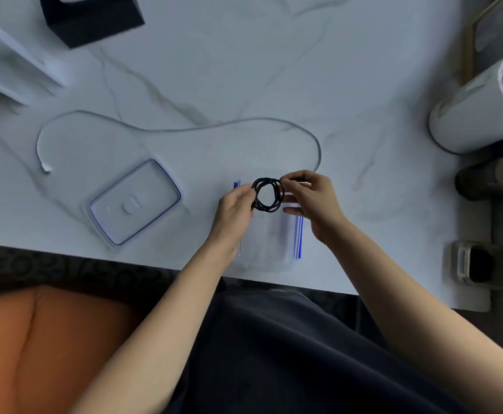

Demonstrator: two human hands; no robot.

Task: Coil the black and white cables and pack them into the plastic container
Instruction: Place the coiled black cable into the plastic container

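Veined white marble table (pixel 244 70), orange seat (pixel 50 339) lower left. Coiled black cable (pixel 271 210) pinched by left hand (pixel 235 209) and right hand (pixel 313 201), just above the plastic container (pixel 266 249). White cable (pixel 169 130) loose beyond.

table (pixel 274 70): its near edge runs in front of the person.
container (pixel 269 246): on the table at the near edge, right of centre.
coiled cable (pixel 269 210): held above the container's far end, with the left hand (pixel 235 210) gripping its left side and the right hand (pixel 316 201) pinching its upper right.
lid (pixel 135 201): flat on the table, left of the container and apart from it.
loose cable (pixel 184 129): on the table behind the lid and container. one end lies left of the lid, the other runs behind the right hand.
box (pixel 92 19): far left.
cylinder (pixel 477 109): at the right edge.
roll (pixel 492 174): just beside the cylinder, on its near side.
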